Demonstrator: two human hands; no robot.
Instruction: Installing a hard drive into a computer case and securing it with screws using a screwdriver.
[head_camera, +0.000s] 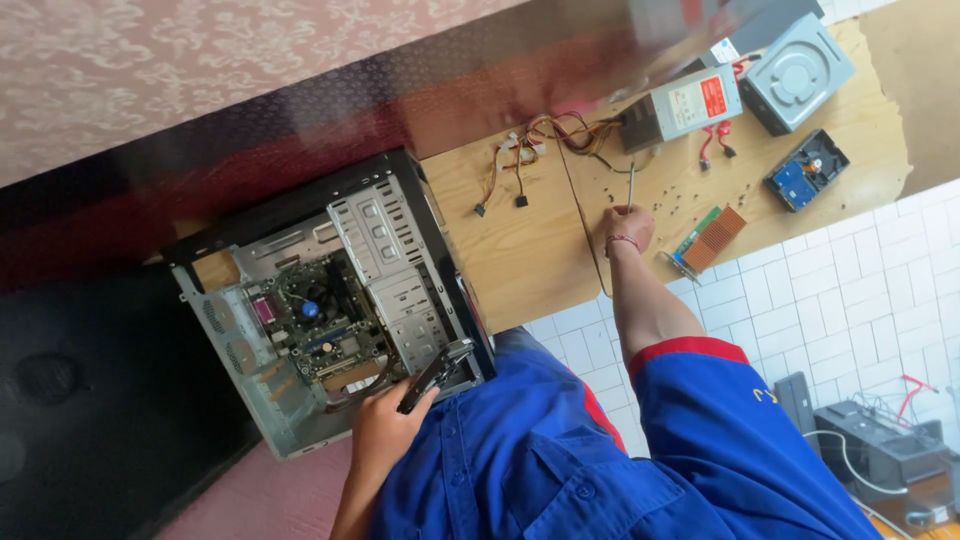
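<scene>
The scene is lit brightly and evenly by soft daylight. A glossy sheen is seen on the dark surface (110, 400) beyond the left hand (385, 430), where detail is lost in shadow. Only faint shadows are cast around the right hand (628, 230). The far upper corner past the right hand is smeared by blur, and the edges are slightly bent.

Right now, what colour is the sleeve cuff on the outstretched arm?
Red, edging a blue sleeve cuff; the head view shows it clearly.
</scene>
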